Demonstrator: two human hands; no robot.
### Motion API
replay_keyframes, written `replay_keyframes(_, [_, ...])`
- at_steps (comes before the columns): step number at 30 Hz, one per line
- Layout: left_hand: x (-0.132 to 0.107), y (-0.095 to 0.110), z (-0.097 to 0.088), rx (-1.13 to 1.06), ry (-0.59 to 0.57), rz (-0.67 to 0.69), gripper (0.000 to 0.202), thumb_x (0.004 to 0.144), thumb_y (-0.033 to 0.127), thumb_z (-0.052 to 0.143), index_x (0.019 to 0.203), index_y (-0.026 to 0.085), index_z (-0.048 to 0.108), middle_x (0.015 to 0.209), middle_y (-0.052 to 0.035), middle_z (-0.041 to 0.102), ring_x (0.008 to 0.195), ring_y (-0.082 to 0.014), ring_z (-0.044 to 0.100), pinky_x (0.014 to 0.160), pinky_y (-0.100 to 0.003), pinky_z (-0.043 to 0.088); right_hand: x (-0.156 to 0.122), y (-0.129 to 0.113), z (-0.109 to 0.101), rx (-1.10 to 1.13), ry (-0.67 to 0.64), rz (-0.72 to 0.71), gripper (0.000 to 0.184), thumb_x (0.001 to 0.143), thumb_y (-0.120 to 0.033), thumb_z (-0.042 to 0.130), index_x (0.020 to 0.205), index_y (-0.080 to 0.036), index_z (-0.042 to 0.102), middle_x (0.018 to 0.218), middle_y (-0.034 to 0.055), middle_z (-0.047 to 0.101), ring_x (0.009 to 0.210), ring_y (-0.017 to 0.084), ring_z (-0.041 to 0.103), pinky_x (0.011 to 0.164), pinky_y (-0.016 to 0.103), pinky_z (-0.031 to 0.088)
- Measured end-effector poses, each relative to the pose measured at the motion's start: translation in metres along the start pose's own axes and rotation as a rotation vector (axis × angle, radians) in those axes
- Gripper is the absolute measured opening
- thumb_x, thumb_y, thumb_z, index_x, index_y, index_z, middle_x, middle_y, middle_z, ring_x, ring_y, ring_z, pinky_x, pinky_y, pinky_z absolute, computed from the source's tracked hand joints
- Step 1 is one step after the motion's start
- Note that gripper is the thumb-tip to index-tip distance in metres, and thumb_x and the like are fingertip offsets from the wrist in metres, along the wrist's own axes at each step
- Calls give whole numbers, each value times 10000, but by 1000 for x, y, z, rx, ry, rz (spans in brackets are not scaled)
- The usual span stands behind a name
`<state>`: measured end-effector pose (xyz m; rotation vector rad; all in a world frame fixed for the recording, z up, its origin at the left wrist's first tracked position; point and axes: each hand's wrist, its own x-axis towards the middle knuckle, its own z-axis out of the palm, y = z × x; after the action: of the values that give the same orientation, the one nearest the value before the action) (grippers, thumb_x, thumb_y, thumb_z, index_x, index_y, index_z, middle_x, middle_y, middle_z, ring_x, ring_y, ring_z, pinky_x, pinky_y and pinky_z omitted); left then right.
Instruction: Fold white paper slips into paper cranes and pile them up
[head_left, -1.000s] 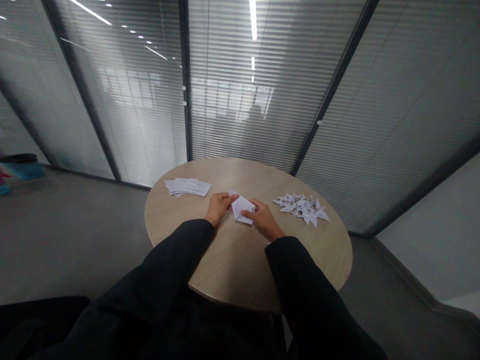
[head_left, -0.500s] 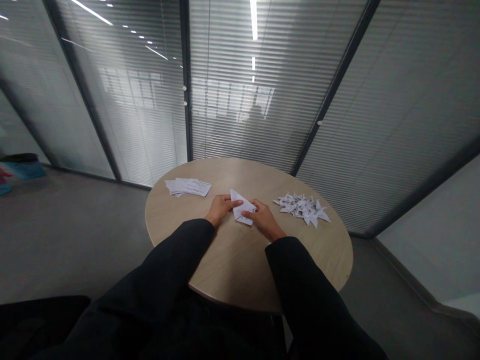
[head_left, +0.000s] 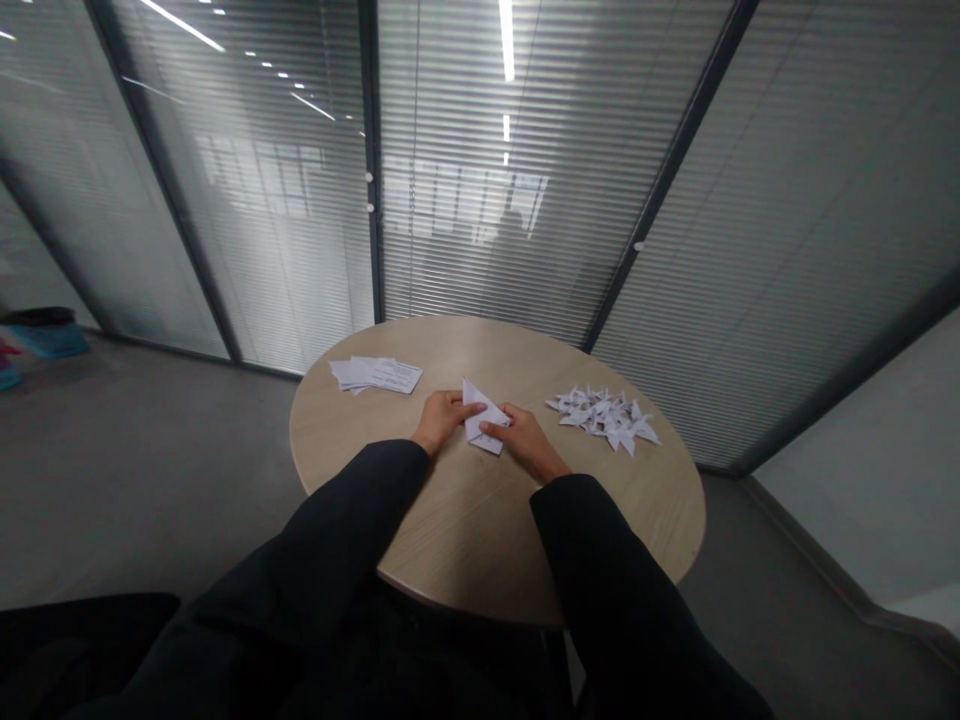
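Observation:
On the round wooden table (head_left: 480, 530), a folded white paper (head_left: 484, 420) with a pointed tip lies between my hands. My left hand (head_left: 444, 420) holds its left side, fingers pressed against the fold. My right hand (head_left: 526, 442) grips its right side, fingertips on the paper. To the left lies a loose stack of printed white paper sheets (head_left: 376, 375). A pile of small white origami cranes (head_left: 604, 418) sits to the right, nearer my right hand but apart from it.
Glass partitions with slatted blinds (head_left: 480, 180) stand behind the table. Grey floor surrounds it. Blue and pink items (head_left: 41, 342) lie on the floor at far left. My dark sleeves cover both forearms at the table's near side.
The folded paper has shifted slightly and turned a little between my hands. My fingers have moved along its sides. The sheets and the crane pile have not moved.

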<state>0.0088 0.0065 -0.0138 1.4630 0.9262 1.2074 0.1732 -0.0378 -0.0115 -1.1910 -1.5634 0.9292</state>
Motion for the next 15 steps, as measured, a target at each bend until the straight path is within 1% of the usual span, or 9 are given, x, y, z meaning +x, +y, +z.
replay_keyframes(3, [-1, 1, 1, -18, -1, -13, 329, 565, 376, 818, 698, 95, 711, 616, -45, 656, 548, -128, 555, 532, -240, 417, 0, 1, 0, -2, 20, -18, 339, 597, -396, 767, 782, -165, 601, 690, -5, 628, 608, 145, 567, 558, 258, 432])
replay_keyframes(6, [-2, 4, 2, -134, -2, -51, 382, 530, 423, 838, 685, 101, 703, 644, -53, 668, 576, -133, 580, 595, -264, 470, 2, 2, 0, 40, 67, -30, 362, 580, -368, 780, 821, -164, 604, 707, -6, 635, 602, 138, 567, 564, 259, 443])
replay_keyframes(9, [-4, 6, 3, -238, -30, -88, 453, 481, 488, 846, 667, 103, 698, 660, -60, 675, 595, -135, 594, 657, -293, 503, 3, 3, -1, 81, 108, -28, 389, 568, -369, 789, 836, -163, 596, 708, -6, 641, 592, 138, 571, 565, 263, 454])
replay_keyframes(11, [-4, 7, 2, -241, -34, -87, 468, 461, 505, 849, 651, 106, 697, 645, -57, 671, 582, -130, 585, 654, -295, 503, 3, 4, -2, 100, 108, -23, 401, 566, -378, 791, 844, -167, 592, 722, 0, 652, 596, 143, 582, 567, 269, 463])
replay_keyframes(15, [-3, 7, 1, -148, 29, -54, 438, 481, 508, 841, 610, 120, 681, 565, -36, 635, 525, -119, 544, 582, -275, 473, 3, 2, -1, 98, 75, -11, 400, 569, -386, 790, 840, -172, 588, 752, 11, 667, 624, 154, 601, 587, 282, 472])
